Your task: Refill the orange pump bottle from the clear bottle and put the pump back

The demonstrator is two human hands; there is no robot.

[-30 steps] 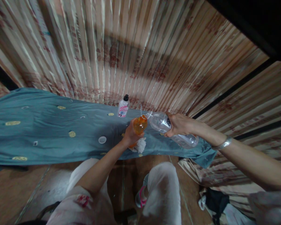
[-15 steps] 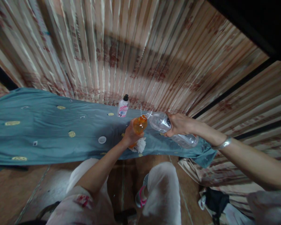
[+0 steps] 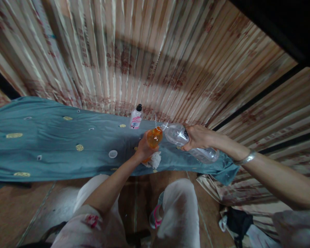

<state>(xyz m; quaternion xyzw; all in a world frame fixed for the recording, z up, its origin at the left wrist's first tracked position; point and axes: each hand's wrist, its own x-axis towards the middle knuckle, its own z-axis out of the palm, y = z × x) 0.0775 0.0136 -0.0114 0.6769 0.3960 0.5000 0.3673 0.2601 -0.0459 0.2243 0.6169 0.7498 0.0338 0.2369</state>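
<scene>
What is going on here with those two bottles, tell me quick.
A person pours from one bottle into another. The left hand grips an orange bottle upright over a blue cloth. The right hand holds a clear plastic bottle tipped on its side, its mouth right at the orange bottle's open neck. A crumpled white tissue lies beneath the orange bottle, a white cap sits on the cloth to the left, and a small black-capped bottle with a pink label stands behind.

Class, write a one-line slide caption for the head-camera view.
Left hand grips an orange bottle while the right hand tilts a clear bottle mouth-to-mouth above a blue-green cloth.
</scene>
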